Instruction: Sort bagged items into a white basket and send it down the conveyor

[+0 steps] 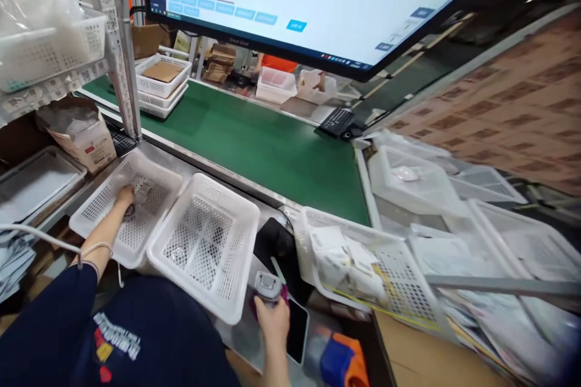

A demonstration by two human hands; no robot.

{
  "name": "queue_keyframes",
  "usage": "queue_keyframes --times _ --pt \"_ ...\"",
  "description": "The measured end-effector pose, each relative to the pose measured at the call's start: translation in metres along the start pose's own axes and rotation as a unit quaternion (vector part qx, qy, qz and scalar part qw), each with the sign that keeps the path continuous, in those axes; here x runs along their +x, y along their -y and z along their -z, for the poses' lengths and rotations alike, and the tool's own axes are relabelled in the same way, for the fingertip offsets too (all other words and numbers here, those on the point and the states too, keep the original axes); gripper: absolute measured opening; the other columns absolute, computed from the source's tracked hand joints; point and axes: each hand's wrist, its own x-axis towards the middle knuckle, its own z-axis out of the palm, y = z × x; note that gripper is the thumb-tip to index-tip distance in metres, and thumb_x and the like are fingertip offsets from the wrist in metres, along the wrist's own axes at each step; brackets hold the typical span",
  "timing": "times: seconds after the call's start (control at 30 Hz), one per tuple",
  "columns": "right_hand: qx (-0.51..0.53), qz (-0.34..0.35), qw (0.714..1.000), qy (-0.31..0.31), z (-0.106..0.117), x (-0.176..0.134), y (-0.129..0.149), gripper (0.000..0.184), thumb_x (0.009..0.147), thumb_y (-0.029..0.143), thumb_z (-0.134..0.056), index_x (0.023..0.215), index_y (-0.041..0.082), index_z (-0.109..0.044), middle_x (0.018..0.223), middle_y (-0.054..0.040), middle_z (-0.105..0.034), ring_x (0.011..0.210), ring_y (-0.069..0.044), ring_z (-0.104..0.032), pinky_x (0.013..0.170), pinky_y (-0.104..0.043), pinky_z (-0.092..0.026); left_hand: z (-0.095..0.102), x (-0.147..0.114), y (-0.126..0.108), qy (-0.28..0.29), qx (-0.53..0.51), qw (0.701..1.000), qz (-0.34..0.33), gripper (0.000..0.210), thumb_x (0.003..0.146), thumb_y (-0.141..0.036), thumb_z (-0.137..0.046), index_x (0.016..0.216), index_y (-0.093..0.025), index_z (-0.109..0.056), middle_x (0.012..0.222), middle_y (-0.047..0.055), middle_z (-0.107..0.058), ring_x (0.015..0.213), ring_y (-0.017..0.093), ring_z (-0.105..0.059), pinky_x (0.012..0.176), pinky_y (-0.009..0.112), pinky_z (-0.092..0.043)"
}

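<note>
Left hand point(124, 195) reaches into the far-left white basket point(97, 205), fingers curled onto a small clear packet point(144, 188) at 1 o'clock of the hand; whether they pinch it, cannot tell. Right hand point(273, 320) at 6 o'clock on the bench, fingers wrapped around a handheld scanner point(267, 287), a black phone point(297, 329) just beside it. An empty basket point(206, 242) sits between the 2 hands. Risks: packet slips through a loose grip into the mesh; right wrist knocks the phone off the edge.
</note>
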Motion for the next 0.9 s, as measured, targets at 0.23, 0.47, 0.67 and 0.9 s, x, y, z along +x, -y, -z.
queue_keyframes --times 0.23,0.47,0.67,0.9 --pt "0.155 0.143 0.969 0.130 0.024 -0.012 0.116 0.069 0.074 0.070 -0.077 0.120 0.019 -0.070 0.126 -0.0192 -0.078 0.118 -0.039 -0.075 0.107 -0.055 -0.059 -0.007 -0.011 -0.048 0.059 0.004 0.996 -0.067 0.024 0.089 -0.006 -0.071 0.074 -0.020 -0.059 0.069 -0.001 -0.061 0.068 0.018 -0.058 0.073 0.030 -0.041" --pt "0.126 0.311 0.927 0.168 0.023 -0.034 0.214 0.040 0.084 0.046 -0.077 0.112 0.018 -0.076 0.110 -0.0129 -0.079 0.101 -0.032 -0.074 0.091 -0.045 -0.061 -0.055 -0.104 -0.093 0.236 -0.129 0.951 -0.154 0.015 0.093 -0.035 -0.067 0.086 -0.023 -0.062 0.078 0.002 -0.069 0.069 0.021 -0.067 0.071 0.031 -0.051" --pt "0.173 0.177 0.954 0.170 0.039 -0.037 0.147 0.067 0.074 0.057 -0.085 0.125 0.015 -0.077 0.126 -0.0205 -0.082 0.117 -0.041 -0.078 0.108 -0.060 -0.060 -0.055 -0.110 -0.075 0.243 -0.015 0.946 -0.213 0.028 0.098 -0.047 -0.072 0.109 -0.021 -0.074 0.100 0.007 -0.081 0.083 0.023 -0.072 0.086 0.035 -0.056" --pt "0.180 -0.046 0.977 0.106 0.057 -0.049 0.018 0.068 0.065 0.067 -0.093 0.106 0.014 -0.082 0.078 -0.0107 -0.078 0.069 -0.030 -0.070 0.069 -0.045 -0.064 0.008 -0.039 0.001 0.158 0.099 0.983 0.000 0.071 0.066 -0.011 -0.090 0.134 -0.014 -0.070 0.162 0.024 -0.060 0.159 0.048 -0.048 0.131 0.052 -0.041"
